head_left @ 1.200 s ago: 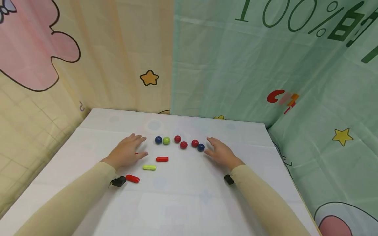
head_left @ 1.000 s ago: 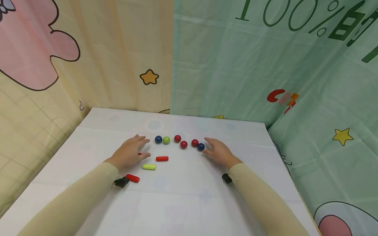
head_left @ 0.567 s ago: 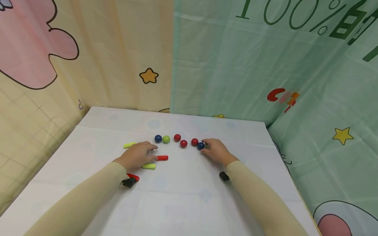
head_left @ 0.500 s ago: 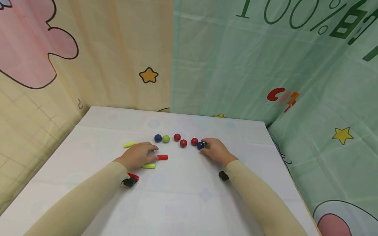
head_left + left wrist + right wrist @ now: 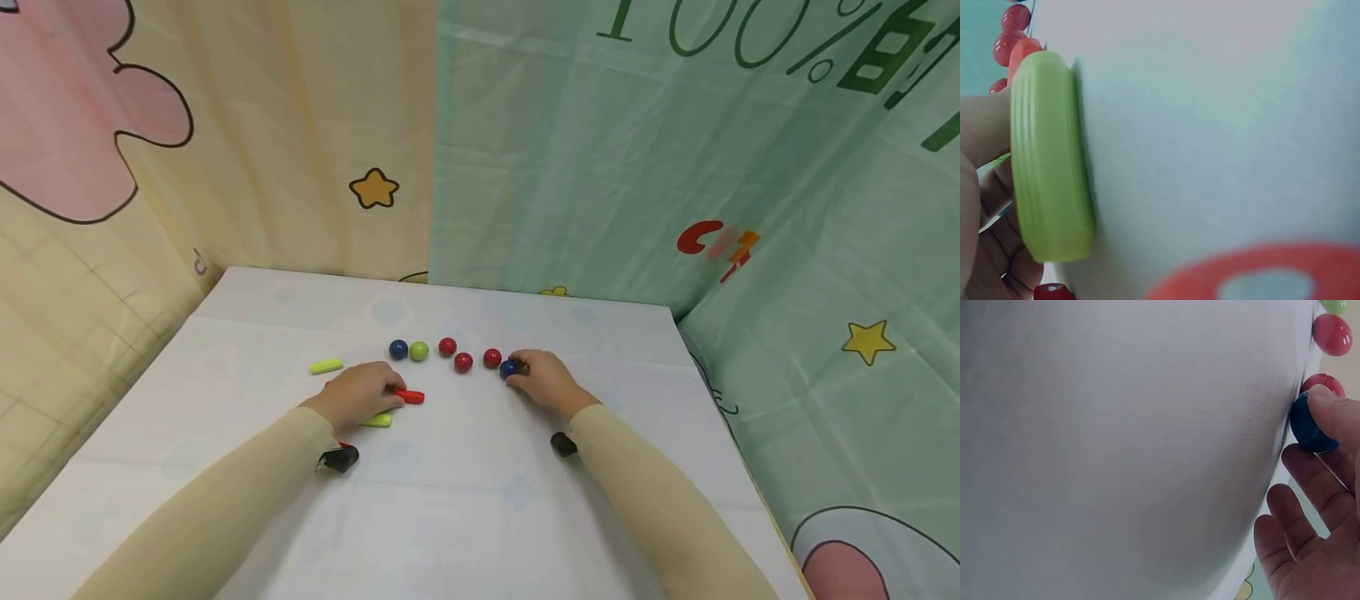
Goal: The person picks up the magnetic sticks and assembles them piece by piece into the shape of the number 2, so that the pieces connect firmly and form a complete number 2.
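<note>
My left hand pinches the left end of a short red rod between thumb and fingers, low over the white table. In the left wrist view this rod shows only partly, behind a lime ribbed rod. The lime rod lies just below my left hand in the head view. My right hand pinches a dark blue ball. Thumb and index finger lie on either side of the ball in the right wrist view, while the other fingers spread below it.
Left of the right hand, red balls, a green ball and another blue ball form a loose row. A second lime rod lies at left; more red rods are partly hidden by the left hand and wrist. Printed curtains stand behind the table.
My left hand has moved right and down to the red rod and taken hold of it, tilting it slightly. My right hand has moved slightly left and closed its fingers on the blue ball.
</note>
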### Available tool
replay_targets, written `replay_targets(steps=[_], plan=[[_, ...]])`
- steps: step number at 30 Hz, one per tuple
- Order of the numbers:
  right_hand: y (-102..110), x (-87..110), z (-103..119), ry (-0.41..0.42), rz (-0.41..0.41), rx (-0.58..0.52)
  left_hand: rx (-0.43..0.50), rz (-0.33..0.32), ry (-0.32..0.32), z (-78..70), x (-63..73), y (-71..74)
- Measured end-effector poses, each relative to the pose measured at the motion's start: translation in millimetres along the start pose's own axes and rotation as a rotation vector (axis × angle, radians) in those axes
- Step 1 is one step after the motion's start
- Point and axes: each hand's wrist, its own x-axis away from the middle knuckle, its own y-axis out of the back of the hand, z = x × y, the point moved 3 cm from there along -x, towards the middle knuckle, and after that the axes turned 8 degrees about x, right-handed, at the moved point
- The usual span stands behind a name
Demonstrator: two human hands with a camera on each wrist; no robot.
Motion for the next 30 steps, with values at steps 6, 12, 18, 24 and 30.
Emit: replay_targets(steps=[6,12,18,24,30], plan=[[1,3.6,-6,-0.013,0.002,0.007,0.040,-0.024,0.017,-5.5,-9.9,-4.1],[0,9.0,-5,0.011,0.012,-0.013,0.061,-0.029,0.050,-15.0,-21.0,-9.1],[0,12.3,2,0.031,0.016,-0.030,0.084,-0.046,0.042,-27.4,-34.0,-13.5],[-3,10.7,8,0.045,0.021,-0.016,0.126,-0.052,0.030,-39.8,-46.6,-24.0],[-5,9.0,14,0.043,0.035,-0.018,0.135,-0.074,-0.005,-50.6,-54.8,-31.1]])
